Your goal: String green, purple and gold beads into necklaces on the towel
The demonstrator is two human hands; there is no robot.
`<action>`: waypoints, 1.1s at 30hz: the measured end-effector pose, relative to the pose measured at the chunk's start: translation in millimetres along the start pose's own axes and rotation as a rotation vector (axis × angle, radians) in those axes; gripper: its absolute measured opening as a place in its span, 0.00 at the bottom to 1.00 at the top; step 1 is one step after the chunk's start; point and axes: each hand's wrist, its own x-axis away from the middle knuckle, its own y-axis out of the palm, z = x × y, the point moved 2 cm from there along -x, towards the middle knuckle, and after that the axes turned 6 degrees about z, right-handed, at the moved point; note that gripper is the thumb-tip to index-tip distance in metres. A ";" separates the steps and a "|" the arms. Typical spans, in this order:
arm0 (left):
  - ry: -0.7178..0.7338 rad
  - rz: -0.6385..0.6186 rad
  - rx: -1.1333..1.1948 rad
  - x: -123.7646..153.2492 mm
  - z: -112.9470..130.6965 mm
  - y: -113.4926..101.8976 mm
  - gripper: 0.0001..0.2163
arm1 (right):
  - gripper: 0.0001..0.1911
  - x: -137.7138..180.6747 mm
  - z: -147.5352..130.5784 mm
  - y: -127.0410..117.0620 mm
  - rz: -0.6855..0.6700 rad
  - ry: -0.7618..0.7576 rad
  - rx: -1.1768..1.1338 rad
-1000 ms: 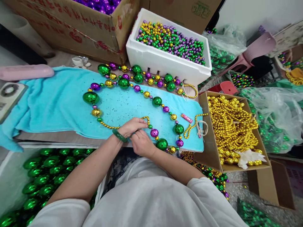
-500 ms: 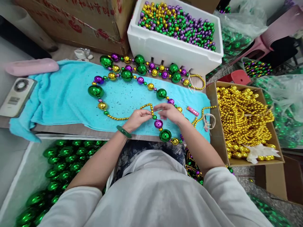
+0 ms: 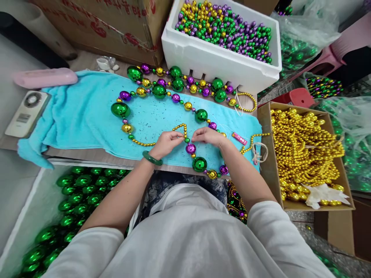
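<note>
On a turquoise towel (image 3: 101,112) lies a looped bead necklace (image 3: 159,91) of large green, purple and gold beads, with a run of small gold beads at its near side. My left hand (image 3: 168,143), a green bangle on its wrist, pinches the necklace beside a small green bead (image 3: 187,140). Just to the right, my right hand (image 3: 209,136) has thumb and forefinger pressed together; what they hold, if anything, is too fine to make out. A purple bead (image 3: 190,148) and a big green bead (image 3: 199,164) hang below, between the hands.
Finished-looking strands (image 3: 177,84) lie along the towel's far edge, before a white foam box (image 3: 214,58) of mixed beads. At right stands a carton (image 3: 268,154) of gold bead strings. A small pink packet (image 3: 239,138) lies nearby. Green beads (image 3: 84,180) fill a container at lower left.
My right hand's spread fingers have closed to a pinch near the small green bead. My left hand keeps its pinch on the necklace. The whole view has shifted slightly.
</note>
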 end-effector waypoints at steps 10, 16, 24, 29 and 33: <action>0.054 0.009 -0.187 -3.5 -4.0 11.7 0.10 | 0.20 -3.9 -7.4 14.9 0.304 -0.092 -0.852; 0.102 0.095 -0.332 4.1 -7.5 18.1 0.12 | 0.20 -13.2 -2.4 11.1 0.415 0.030 -0.875; 0.120 0.054 -0.537 8.9 -8.1 20.2 0.12 | 0.22 -22.0 8.6 11.9 0.511 -0.049 -0.740; 0.214 0.027 -0.717 18.2 -3.6 18.2 0.12 | 0.21 -24.9 14.1 7.9 0.434 -0.143 -0.541; 0.317 0.153 -0.756 29.3 -4.1 9.4 0.11 | 0.20 -23.1 18.5 0.8 0.422 -0.202 -0.458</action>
